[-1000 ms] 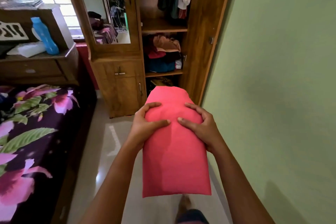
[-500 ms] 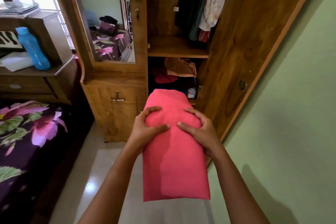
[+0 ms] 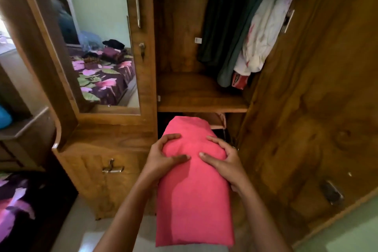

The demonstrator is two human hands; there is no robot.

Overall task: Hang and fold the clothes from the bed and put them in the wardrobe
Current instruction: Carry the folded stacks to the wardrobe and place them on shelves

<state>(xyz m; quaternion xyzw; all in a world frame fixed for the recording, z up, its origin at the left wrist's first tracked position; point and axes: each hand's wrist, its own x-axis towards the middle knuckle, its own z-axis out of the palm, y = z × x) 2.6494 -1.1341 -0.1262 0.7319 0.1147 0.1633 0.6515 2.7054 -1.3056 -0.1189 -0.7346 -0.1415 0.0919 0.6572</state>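
Far left of the grip, the floral bed [image 3: 14, 206] shows at the frame's edge. Up and left of the hands, the mirror [image 3: 98, 47] on the wardrobe [image 3: 114, 137] reflects it. Just left of the grip sits a metal drawer handle [image 3: 113, 169]. The left hand [image 3: 161, 157] curls over the left edge of the folded pink cloth [image 3: 194, 200], thumb on top, and the right hand [image 3: 224, 162] clasps the opposite edge likewise. The cloth's far end points at the dark lower compartment beneath the wooden shelf [image 3: 200, 96]. Above and right of the grip hang dark and white clothes [image 3: 245, 32]. Further right stands the open wardrobe door [image 3: 311, 129].
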